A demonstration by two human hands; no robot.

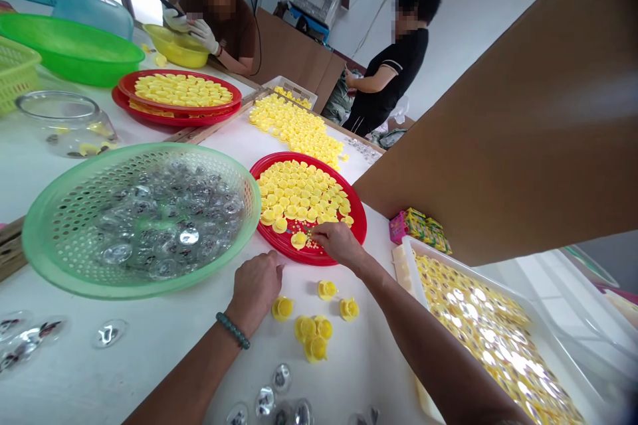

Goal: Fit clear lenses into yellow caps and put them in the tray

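My right hand is over the near side of a red plate, thumb and fingers pinched at its small loose bits; whatever they hold is too small to make out. Beside its fingertips lies a yellow hat-shaped piece. Rows of yellow discs cover the plate's far part. My left hand rests by the plate's near left edge, fingers curled together, their contents hidden. Several yellow pieces stand on the table between my forearms. Clear domed shells lie closer to me.
At left, a green basket holds many clear shells. A glass bowl and stacked red plates stand behind it. A white tray of shiny yellow pieces is at right, below a large cardboard panel. Two people are across the table.
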